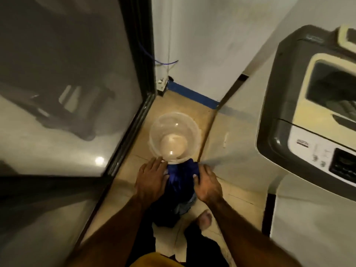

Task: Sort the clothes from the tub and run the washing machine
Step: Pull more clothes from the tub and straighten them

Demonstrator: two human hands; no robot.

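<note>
Item: clear plastic tub [154,132], round, upright on the tan floor [179,105], set between a dark-framed glass door [67,83] on the left and a top-loading washing machine [300,116] on the right; nothing shows inside it. Item: blue clothes bundle [180,182], dark, hanging directly before the tub's near rim and overlapping it, with a paler blue piece [185,206] showing at its lower right. Left hand [152,180]: fingers straight, laid flat against the bundle's left side, thumb on the cloth, fingertips reaching the tub's rim. Right hand [208,184]: fingers curled over the bundle's right side, thumb pressed into the cloth, gripping it. Washing machine: grey and cream top, windowed lid down, control panel [327,157] at the front. Also present: blue strip [192,95] along the wall base, blue cable [165,63] beside the door frame, one bare foot [205,218] on the floor under the right forearm.
</note>
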